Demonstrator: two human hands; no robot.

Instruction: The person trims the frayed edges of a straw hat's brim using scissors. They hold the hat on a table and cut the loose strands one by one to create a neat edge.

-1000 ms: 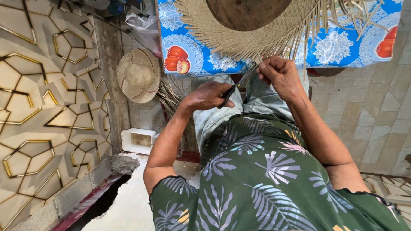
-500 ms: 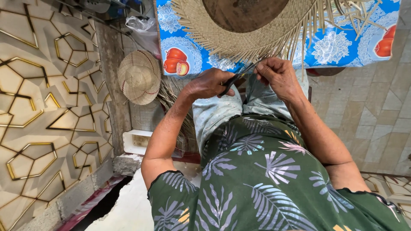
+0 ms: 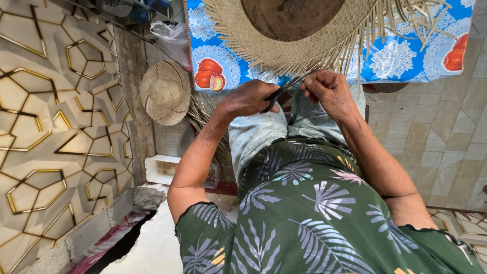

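A: What does each hand have?

B: The left hand [image 3: 249,97] is closed round the dark handles of scissors [image 3: 278,93], blades angled up toward the hat's fringe. The right hand [image 3: 328,90] has its fingers curled and pinched on loose straw ends at the edge of the hat [image 3: 284,48].

A: And the hat sits where?

B: On the table, over a blue floral cloth [image 3: 401,58], brim hanging past the table edge just above the person's lap. It looks placed that way so the unfinished strands dangle free where both hands meet them.

A: Why pinch the strands?

B: Probably to hold them taut and apart from the rest, so the blades meet only those.

A: Materials?

B: The hat is pale, flat straw, tightly plaited in the brim and loose and spiky at the rim, with a dark round crown. The scissors look like metal with dark grips.

A: Anything else about?

B: A smaller finished hat [image 3: 165,92] hangs on the wall at left, a bundle of dry straw [image 3: 205,119] beside it, and a white box [image 3: 163,170] below.
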